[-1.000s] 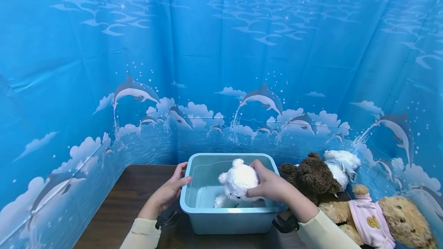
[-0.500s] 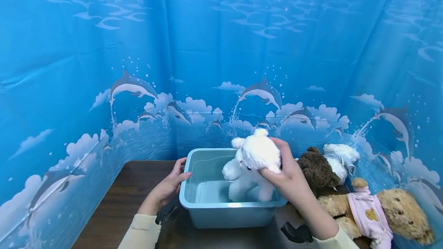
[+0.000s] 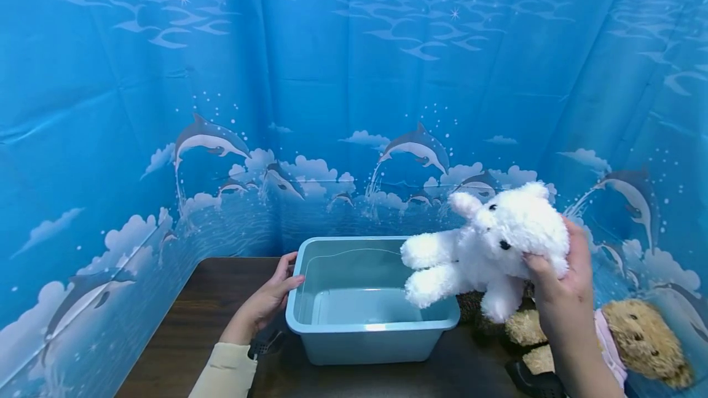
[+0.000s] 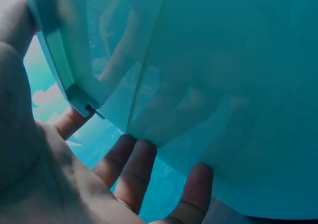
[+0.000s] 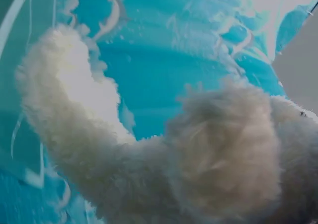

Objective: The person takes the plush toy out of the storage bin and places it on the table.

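A fluffy white plush toy (image 3: 487, 250) with dark eyes and short ears hangs over the right end of a light blue plastic tub (image 3: 381, 346). My right hand (image 3: 564, 281) grips it by the head, and its legs point left over the rim. In the right wrist view the white plush (image 5: 223, 154) fills the lower part and my right fingers are hidden. At the tub's left side my left hand (image 3: 268, 300) holds the rim. The left wrist view has the thumb at the rim and fingertips (image 4: 196, 184) against the outer wall of the tub (image 4: 238, 110).
To the right lies a tan teddy bear (image 3: 644, 343) in a pink top, partly behind my right arm. Dark brown plush (image 3: 472, 307) shows beneath the white toy. The dark wooden table (image 3: 182, 324) meets a blue dolphin-print curtain (image 3: 310, 109) behind.
My right hand has lifted the white plush toy out of the tub and carried it right. It now covers most of the brown plush. My left hand has stayed on the rim.
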The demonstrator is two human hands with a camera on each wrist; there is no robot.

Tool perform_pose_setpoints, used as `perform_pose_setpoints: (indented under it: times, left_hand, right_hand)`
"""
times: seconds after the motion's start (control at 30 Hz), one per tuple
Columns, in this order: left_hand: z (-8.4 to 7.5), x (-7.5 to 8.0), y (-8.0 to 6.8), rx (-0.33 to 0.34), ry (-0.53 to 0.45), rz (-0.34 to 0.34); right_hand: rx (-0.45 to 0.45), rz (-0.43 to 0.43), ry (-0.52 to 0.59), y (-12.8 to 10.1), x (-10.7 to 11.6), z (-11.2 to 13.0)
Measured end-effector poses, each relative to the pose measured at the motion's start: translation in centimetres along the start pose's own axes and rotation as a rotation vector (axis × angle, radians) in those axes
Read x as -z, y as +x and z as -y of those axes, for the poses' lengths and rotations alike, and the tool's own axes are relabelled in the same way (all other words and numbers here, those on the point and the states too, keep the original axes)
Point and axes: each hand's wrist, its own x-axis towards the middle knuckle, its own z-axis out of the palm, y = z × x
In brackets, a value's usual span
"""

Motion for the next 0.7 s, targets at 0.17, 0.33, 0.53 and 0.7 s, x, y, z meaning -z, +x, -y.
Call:
perform_pose_setpoints:
  times: [0.17, 0.33, 0.53, 0.7]
  left_hand:
    - [-0.1, -0.1, 0.0, 0.003, -0.008, -0.003]
    - [-0.1, -0.2, 0.0, 0.000, -0.013, 0.002]
    - [-0.2, -0.2, 0.0, -0.004, -0.011, -0.002]
    - [-0.1, -0.3, 0.0, -0.003, -0.016, -0.003]
  right_hand:
    - [0.000, -0.128, -0.002, -0.4, 3.1, 0.5]
    - [-0.020, -0.278, -0.117, -1.2, 6.4, 0.3]
    - [-0.096, -0.416, -0.249, -2.3, 9.5, -1.0]
    - [-0.314, -0.421, -0.632, -3.8, 11.1, -2.4]
